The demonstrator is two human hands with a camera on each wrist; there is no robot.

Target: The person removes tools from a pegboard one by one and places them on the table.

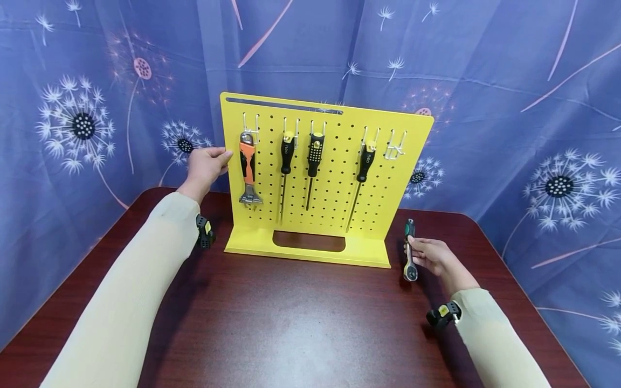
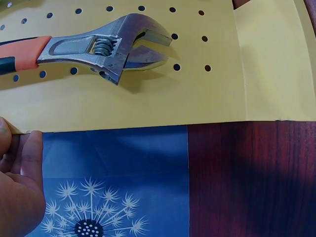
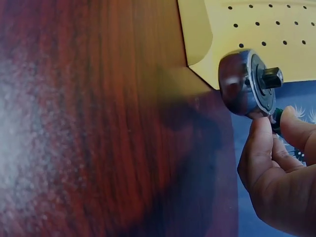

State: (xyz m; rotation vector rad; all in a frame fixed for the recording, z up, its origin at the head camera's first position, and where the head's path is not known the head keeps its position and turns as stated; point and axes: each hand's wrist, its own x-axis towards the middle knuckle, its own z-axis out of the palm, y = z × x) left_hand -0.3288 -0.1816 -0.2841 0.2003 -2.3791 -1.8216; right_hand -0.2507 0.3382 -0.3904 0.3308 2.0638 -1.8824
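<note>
My right hand (image 1: 435, 257) grips a ratchet wrench (image 1: 410, 258) near the middle of its shaft, its green-and-black handle end pointing away. In the right wrist view the ratchet's round chrome head (image 3: 237, 84) shows its square drive, with fingers and thumb just behind it. At the yellow pegboard (image 1: 339, 161), my left hand (image 1: 206, 167) pinches the left side edge between thumb and fingers. Close to that hand hangs an adjustable wrench (image 1: 248, 167) with an orange-and-black handle, jaws downward; the left wrist view shows its metal head (image 2: 123, 47).
Three screwdrivers hang on the board: one left (image 1: 287, 153), one with a dotted grip (image 1: 315, 153), one farther right (image 1: 367, 161). A bare white hook (image 1: 395, 146) is at the upper right. The pegboard stands on a dark red wooden table (image 1: 291, 312) before a blue dandelion curtain (image 1: 160, 97).
</note>
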